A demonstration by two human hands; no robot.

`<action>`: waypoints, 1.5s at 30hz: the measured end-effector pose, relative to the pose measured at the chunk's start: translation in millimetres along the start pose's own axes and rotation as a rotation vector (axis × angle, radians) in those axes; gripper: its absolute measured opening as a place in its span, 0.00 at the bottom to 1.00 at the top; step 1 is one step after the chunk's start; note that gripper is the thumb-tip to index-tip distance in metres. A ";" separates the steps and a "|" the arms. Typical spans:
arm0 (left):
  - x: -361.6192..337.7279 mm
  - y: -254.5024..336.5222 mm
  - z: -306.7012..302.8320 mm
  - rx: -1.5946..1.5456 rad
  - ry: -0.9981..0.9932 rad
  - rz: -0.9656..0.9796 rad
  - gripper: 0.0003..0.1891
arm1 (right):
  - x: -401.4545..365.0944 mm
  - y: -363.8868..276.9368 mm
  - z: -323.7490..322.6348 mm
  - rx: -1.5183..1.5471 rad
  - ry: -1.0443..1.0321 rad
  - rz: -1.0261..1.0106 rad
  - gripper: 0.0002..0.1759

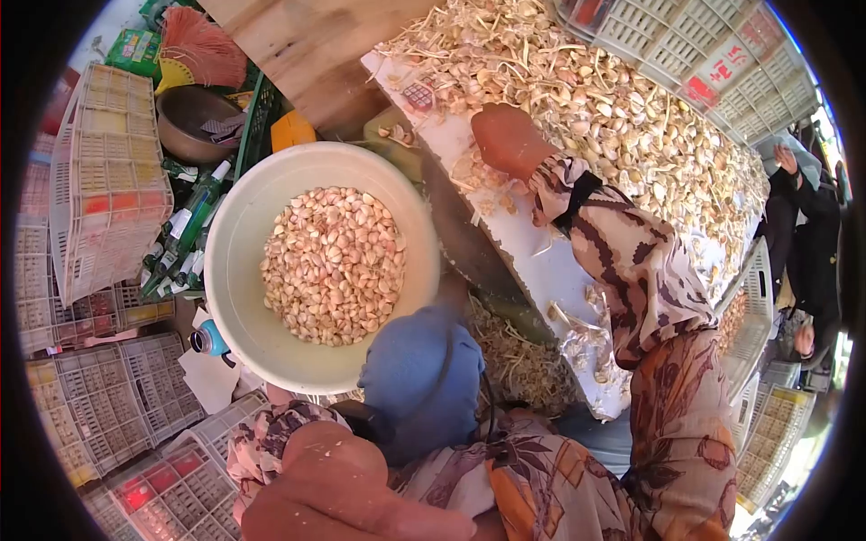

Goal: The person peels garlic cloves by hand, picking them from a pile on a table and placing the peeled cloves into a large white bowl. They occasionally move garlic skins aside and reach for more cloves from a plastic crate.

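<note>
My right hand (510,140) rests at the edge of a heap of garlic cloves and skins (631,117) on a white tabletop (469,171). It is curled into a fist seen from the back; anything inside its fingers is hidden. A patterned sleeve with a dark band covers that arm. My left hand (352,491) is low in the view, close to the camera above my lap. Its fingers look stretched to the right, and nothing shows in them. Ahead of it stands a large cream tub (236,225) holding peeled-apart garlic cloves (334,266).
Plastic crates (113,198) are stacked at left, with green bottles (194,212), a metal bowl (198,122) and a red broom (203,50) nearby. Another crate (704,63) borders the heap. A person in dark clothes (807,234) sits at far right.
</note>
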State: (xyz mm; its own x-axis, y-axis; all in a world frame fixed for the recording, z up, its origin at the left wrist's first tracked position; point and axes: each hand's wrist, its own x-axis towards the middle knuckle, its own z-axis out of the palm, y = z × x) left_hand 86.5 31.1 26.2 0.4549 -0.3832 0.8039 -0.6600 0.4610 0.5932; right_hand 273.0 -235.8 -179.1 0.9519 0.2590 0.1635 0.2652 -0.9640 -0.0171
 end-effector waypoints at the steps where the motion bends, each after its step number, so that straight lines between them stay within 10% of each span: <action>1: -0.2 -2.3 -0.1 0.000 0.003 0.007 0.04 | -0.7 3.2 -3.2 0.020 0.056 -0.010 0.08; 9: -16.3 15.3 8.4 -0.440 0.008 -0.024 0.06 | -13.4 17.0 -21.5 0.287 0.244 0.069 0.10; 13: -18.4 11.3 11.2 -0.531 0.005 -0.060 0.06 | -69.6 21.1 -116.5 0.984 0.203 0.531 0.10; 17: -14.5 -17.9 -39.3 -0.431 -0.342 -0.039 0.02 | -153.4 25.0 -160.0 1.499 0.254 0.448 0.14; 19: -17.0 -33.8 -63.7 0.211 -0.324 0.072 0.05 | -193.0 -3.8 -188.3 1.559 0.226 0.365 0.14; 20: -17.4 -31.3 -49.4 0.631 0.019 -0.476 0.07 | -207.8 -17.1 -194.7 1.710 0.227 0.173 0.12; 21: -18.0 -64.9 -72.6 0.963 -0.269 -0.396 0.09 | -217.6 -25.7 -195.2 1.793 0.164 -0.058 0.13; 22: -22.1 -110.5 -72.3 0.860 -0.238 -0.542 0.08 | -219.2 -57.4 -187.8 2.064 0.119 -0.568 0.14; 23: -22.2 -143.7 -66.6 0.698 -0.220 -0.606 0.08 | -219.7 -60.4 -191.4 2.218 -0.147 -0.621 0.13; 28: -5.1 -272.1 17.2 0.638 -0.694 -0.271 0.06 | -227.9 -111.5 -189.4 2.153 0.355 -0.866 0.11; 32: -5.0 -316.9 42.7 0.891 -0.984 -0.122 0.07 | -239.1 -85.2 -207.4 2.163 0.368 -0.865 0.11; 35: -4.4 -321.1 46.6 0.870 -0.957 -0.123 0.07 | -255.1 -53.5 -210.5 2.037 -0.002 -0.837 0.13; 43: -7.7 -314.7 43.7 0.880 -0.815 -0.134 0.12 | -277.4 -82.9 -217.2 2.073 0.304 -0.763 0.10; 45: 1.9 -295.2 44.7 0.598 -0.598 -0.559 0.16 | -282.2 -79.0 -222.3 2.127 0.350 -0.662 0.10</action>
State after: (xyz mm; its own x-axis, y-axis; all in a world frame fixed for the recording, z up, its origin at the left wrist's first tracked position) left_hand 255.5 -141.6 -149.3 0.5243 -0.8350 0.1668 -0.7101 -0.3207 0.6269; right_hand -50.7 -245.9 -4.7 0.6960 0.1670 0.6983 0.3874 0.7315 -0.5611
